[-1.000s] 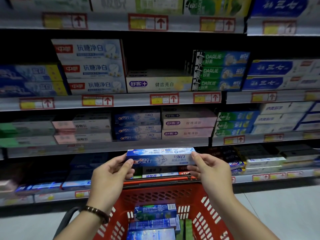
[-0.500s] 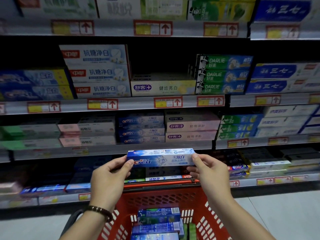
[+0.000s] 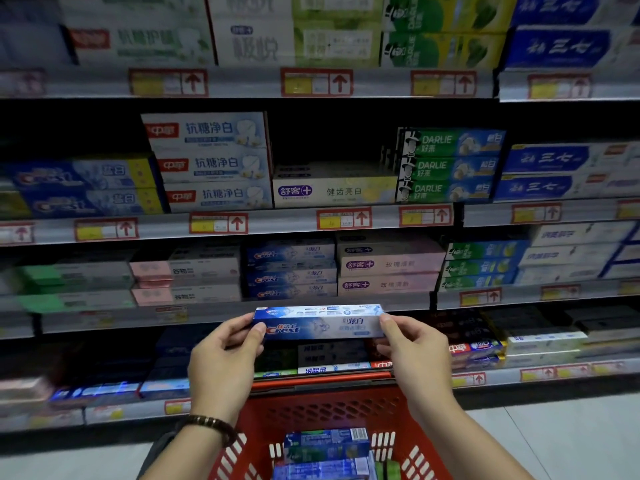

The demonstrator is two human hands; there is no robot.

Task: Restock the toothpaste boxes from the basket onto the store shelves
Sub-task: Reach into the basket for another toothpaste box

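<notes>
I hold a blue Crest toothpaste box level in the air, my left hand pinching its left end and my right hand pinching its right end, thumbs on the front face. It hangs above the red basket, where more toothpaste boxes lie stacked. Matching shelved Crest boxes sit on the shelf just above it.

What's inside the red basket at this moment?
Inside the red basket, a blue-green toothpaste box lies on top of a blue box, with something green beside them. Whatever lies under them is covered, and the basket's near part is out of frame.
</notes>
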